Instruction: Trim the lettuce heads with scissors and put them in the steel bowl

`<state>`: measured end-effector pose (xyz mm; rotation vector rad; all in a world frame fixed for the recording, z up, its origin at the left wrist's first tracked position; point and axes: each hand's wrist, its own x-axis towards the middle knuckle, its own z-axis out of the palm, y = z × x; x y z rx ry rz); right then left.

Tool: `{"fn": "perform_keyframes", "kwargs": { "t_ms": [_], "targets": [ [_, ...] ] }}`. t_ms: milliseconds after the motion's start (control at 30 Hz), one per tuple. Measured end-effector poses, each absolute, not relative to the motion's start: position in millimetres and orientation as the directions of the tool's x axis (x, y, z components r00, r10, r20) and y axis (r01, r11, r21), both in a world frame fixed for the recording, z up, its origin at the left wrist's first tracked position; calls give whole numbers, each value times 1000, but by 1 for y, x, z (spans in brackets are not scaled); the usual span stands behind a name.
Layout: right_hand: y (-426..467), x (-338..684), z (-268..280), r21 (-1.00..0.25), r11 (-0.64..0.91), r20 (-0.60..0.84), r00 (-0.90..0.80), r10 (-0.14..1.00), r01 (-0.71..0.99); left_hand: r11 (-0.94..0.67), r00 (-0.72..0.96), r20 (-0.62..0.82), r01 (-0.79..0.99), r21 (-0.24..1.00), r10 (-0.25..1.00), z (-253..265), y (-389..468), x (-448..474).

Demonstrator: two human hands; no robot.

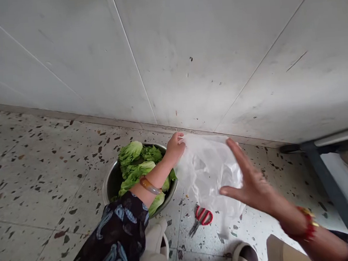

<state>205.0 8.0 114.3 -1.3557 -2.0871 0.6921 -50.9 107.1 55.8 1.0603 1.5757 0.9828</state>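
Note:
My left hand (175,147) pinches the upper left edge of a clear plastic bag (207,164), its fingers closed on the film. At the bag's right side, my right hand (248,177) is spread wide, thumb and fingers apart. Its fingertips are close to the bag, and I cannot tell if they touch it. Beneath my left forearm a metal basin (109,182) holds several heads of leafy green lettuce (132,177). Red-handled scissors (201,220) lie on the floor below the bag, blades toward me.
A pale wall (169,67) rises behind the basin and bag from the speckled tile floor (47,187). To the right stands a dark metal rack (329,187). My shoe (244,254) shows at the bottom edge.

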Motion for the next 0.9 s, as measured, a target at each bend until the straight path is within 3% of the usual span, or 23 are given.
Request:
{"fn": "perform_keyframes", "kwargs": {
  "t_ms": [100,200,267,367,433,533,600,700,800,900],
  "targets": [
    [19,203,65,-469,292,147,-252,956,834,382,-46,-384,-36,923,922,78,99,-44],
    [40,235,36,-509,45,71,-10,997,859,424,237,-387,-128,897,891,92,91,-45],
    [52,255,38,-671,-80,-11,99,995,738,457,380,-389,-103,884,839,94,89,-49],
    [64,264,66,-907,-243,-208,135,969,345,410,455,-375,23,912,808,87,91,-58],
    [68,259,90,-948,-295,-268,205,941,116,310,486,-329,122,943,810,82,96,-63],
    [72,255,115,-951,-310,-299,268,916,-2,115,543,-285,326,938,790,79,101,-68],
    [71,259,124,-942,-334,-321,209,924,31,-52,538,-301,546,836,788,78,100,-68],
    [66,272,129,-902,-388,-380,79,922,191,-237,422,-295,833,501,857,72,97,-66],
    [62,285,127,-835,-318,-373,-38,927,449,-223,283,-243,943,246,928,64,96,-74],
    [59,291,118,-657,-111,-325,-148,934,746,-160,190,-135,966,204,972,60,99,-94]
  ]
}}
